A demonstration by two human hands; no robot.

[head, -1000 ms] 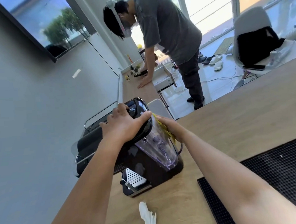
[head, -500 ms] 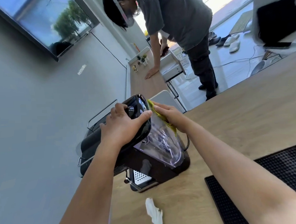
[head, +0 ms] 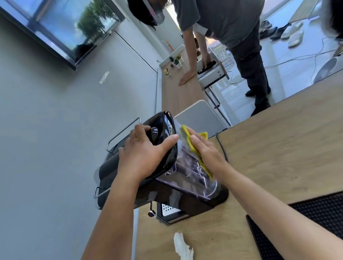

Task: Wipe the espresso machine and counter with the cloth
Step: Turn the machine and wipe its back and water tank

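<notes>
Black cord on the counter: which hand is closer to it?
Right. The right hand presses the cloth on the tank just beside the cord; the left hand grips the machine top, farther away.

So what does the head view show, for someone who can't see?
The right hand presses a yellow cloth against the clear tank of an espresso machine; the left hand holds its top. A tissue lies on the counter.

Cloth (head: pixel 187 138) mostly hidden under right hand (head: pixel 206 154).
</notes>
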